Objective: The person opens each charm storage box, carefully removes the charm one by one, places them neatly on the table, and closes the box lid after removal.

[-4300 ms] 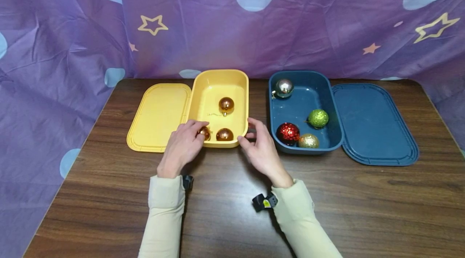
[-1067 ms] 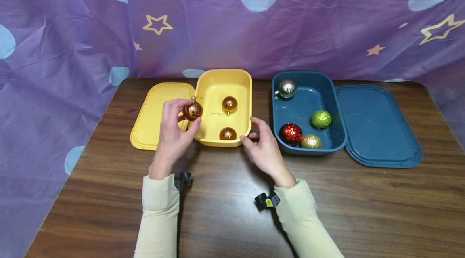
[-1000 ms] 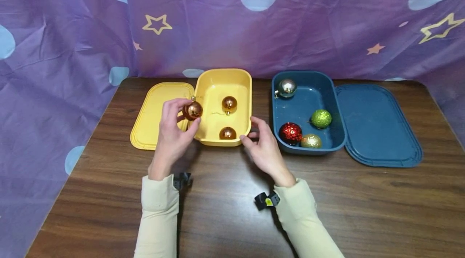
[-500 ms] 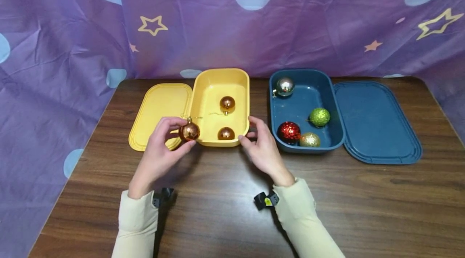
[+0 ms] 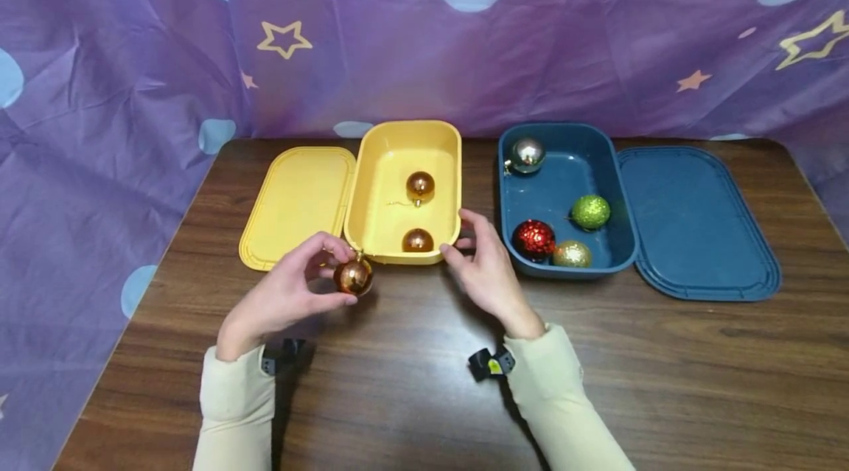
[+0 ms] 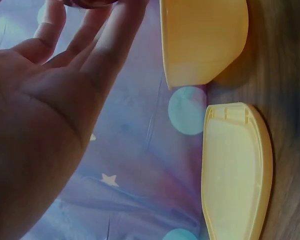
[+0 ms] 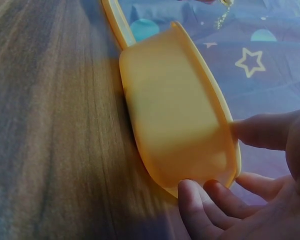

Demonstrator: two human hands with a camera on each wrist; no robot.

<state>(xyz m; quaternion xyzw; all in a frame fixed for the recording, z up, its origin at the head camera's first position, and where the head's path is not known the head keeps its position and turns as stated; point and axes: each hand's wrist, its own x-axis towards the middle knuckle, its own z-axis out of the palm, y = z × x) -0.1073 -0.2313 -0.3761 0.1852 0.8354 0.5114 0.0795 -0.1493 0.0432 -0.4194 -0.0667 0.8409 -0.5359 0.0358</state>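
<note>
Seven baubles (image 5: 354, 277) (image 5: 421, 186) (image 5: 418, 240) (image 5: 528, 155) (image 5: 590, 212) (image 5: 533, 239) (image 5: 573, 254), one in left hand (image 5: 285, 299); two boxes (image 5: 398, 158) (image 5: 550, 187)

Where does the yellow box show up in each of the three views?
Head: the yellow box is near the middle, slightly left of centre.
Left wrist: the yellow box is at the top, right of centre, cut off by the top edge.
Right wrist: the yellow box is large, around the middle.
Shared landmark: the purple backdrop.
</note>
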